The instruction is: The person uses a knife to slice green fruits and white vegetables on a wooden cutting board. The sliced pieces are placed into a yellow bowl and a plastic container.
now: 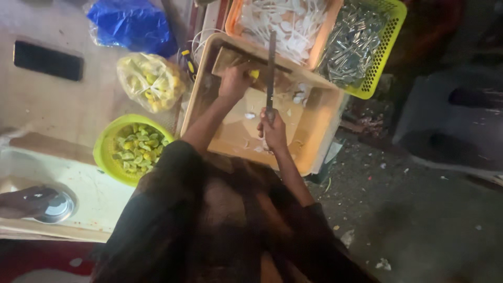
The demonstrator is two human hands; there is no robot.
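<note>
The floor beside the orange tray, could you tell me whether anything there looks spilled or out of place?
Yes. Pale scraps lie scattered over the dark floor to the right of the orange tray, and more white shavings litter the tray's bottom near the right hand holding the long file.

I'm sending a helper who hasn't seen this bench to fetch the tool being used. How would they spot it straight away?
Find the big shallow orange tray in front of the person. Over its middle lies a long, narrow, dark metal blade, gripped at its near end by the right hand, while the left hand steadies a small yellow piece. It is the only long straight tool there.
</note>
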